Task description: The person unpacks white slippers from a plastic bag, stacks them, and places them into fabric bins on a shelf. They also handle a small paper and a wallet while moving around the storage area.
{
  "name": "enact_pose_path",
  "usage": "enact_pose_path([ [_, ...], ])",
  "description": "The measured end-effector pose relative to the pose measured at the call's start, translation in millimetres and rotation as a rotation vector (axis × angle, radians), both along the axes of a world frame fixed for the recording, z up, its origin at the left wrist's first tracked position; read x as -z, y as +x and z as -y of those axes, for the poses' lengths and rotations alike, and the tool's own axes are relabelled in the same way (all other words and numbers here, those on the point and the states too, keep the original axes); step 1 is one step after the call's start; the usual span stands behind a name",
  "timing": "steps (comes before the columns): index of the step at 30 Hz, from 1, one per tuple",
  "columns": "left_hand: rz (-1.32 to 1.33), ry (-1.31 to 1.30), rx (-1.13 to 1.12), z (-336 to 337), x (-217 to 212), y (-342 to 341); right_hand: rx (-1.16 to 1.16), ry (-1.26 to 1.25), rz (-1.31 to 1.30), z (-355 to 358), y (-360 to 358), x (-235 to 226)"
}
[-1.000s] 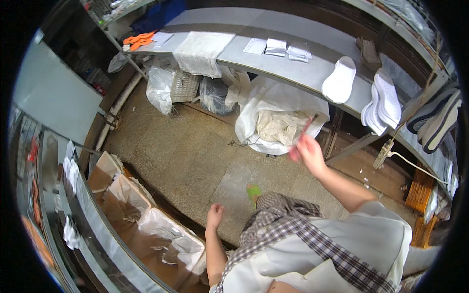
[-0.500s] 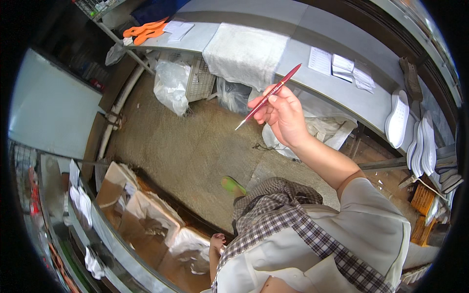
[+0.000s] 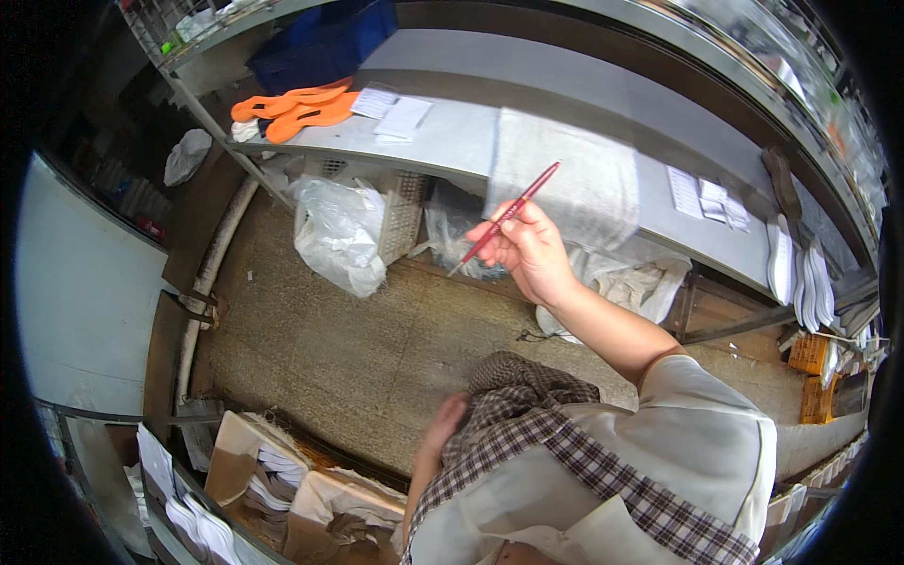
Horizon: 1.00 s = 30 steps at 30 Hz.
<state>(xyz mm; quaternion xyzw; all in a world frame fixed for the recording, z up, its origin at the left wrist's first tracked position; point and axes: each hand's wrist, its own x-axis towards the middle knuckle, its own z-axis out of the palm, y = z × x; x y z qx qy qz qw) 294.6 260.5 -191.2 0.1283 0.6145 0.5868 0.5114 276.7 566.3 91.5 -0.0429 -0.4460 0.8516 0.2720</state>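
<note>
My right hand (image 3: 532,247) is raised in front of me, its fingers closed round a slim dark red pen (image 3: 534,188). The pen slants, with its thin pale tip pointing down and to the left. Beyond this hand, a white cloth (image 3: 565,174) hangs over the front edge of the grey shelf. Low beside my checked apron (image 3: 527,428) is my left hand (image 3: 450,414). Motion smears its fingers, and nothing can be made out in them.
Orange sole-shaped pieces (image 3: 315,113), paper slips (image 3: 405,118) and a blue bin (image 3: 325,47) are on the grey shelf (image 3: 452,155). White soles (image 3: 780,259) stand at its right end. Below are a plastic bag (image 3: 339,235) and a crate (image 3: 403,217). Open cartons (image 3: 231,461) stand lower left.
My view has turned, bringing more of the shelf's left end into sight. The pen stays in my right hand, now in front of the white cloth. My left hand has moved up and forward.
</note>
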Motion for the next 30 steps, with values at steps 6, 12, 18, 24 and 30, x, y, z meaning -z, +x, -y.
enact_pose_path([
  [6, 0.325, -0.216, 0.244, 44, 44, -60, 0.141, 0.241, 0.29, 11, -98, 20],
  [12, -0.014, -0.291, 0.349, 58, 71, -157, 0.142, 0.428, 0.349, 20, -200, 42],
  [18, -0.245, -0.375, 0.297, 40, 62, -258, -0.146, 0.645, 0.17, 39, -335, 64],
  [24, -0.103, -0.302, 0.171, 48, 54, -319, -0.348, 0.73, 0.221, 55, -407, 47],
  [30, 0.147, -0.175, 0.101, 74, 18, -406, -0.119, 0.952, 0.285, 73, -415, 47],
])
